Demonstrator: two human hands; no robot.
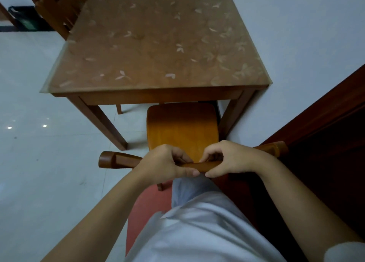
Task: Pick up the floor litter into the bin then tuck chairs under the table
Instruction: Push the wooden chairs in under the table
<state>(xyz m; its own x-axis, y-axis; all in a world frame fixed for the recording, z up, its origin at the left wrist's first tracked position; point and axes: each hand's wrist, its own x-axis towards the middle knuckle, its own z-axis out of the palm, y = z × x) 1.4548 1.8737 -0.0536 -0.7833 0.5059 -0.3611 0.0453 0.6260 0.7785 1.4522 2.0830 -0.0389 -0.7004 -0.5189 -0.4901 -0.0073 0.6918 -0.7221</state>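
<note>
**A:** As the view looks down from head height, what fills the middle of the scene?

**B:** A wooden chair (181, 127) with a smooth, glossy, orange-brown seat, rounded at the corners. Its top rail (120, 160) runs across the view. It is darker brown and gently curved, with blunt carved ends.

**A:** Where are the hands?

**B:** Both are on that rail, side by side at its middle. The left hand (167, 163) and the right hand (231, 159) each wrap it, with fingers curled over the far side and thumbs along the near side. The 2 thumb tips nearly meet.

**A:** How does the chair sit against the table?

**B:** The seat's front edge lies just under the short end of a rectangular wooden table (158, 44), close to its right leg. Most of the seat is out in the open. A clear, shiny cover printed with pale leaf sprigs lies on the tabletop and overhangs the near left corner.

**A:** What else is there?

**B:** A 2nd wooden chair (57, 7) stands at the table's far left side. Beyond it, by the wall, is a dark green bin (25, 19), partly hidden. The floor (39, 143) is glossy white tile with small bright reflections. A red mat (142, 212) lies beneath the person, who wears a white shirt (197, 232). A dark reddish wooden door frame (325, 133) runs along the right.
</note>
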